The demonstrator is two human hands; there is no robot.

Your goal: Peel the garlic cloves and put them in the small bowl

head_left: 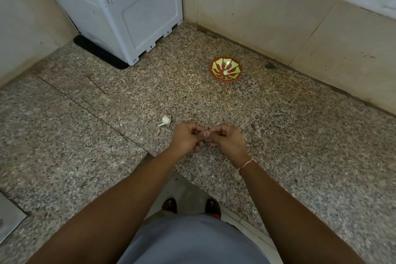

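From the head view, a garlic clove (206, 134) is pinched between the two hands, which are brought together just above the stone counter (278, 135). The left hand (186, 138) is curled around the clove from one side and the right hand (227, 138) from the other, fingertips meeting at it; only a small pale sliver is seen, so its long axis cannot be told. Peeling is judged to be in hand.

The small bowl (225, 69) is set well apart from the hands, ahead and a little to the right, near the wall. It is judged nearer to the right hand, so a forward reach by that hand would be called for once the skin is off. A pale piece that may be a peeled clove is seen inside the bowl.

The rest of the garlic bulb (165, 120) is left on the counter just beyond the left hand, slightly to its left, with a loose clove (159, 131) beside it.
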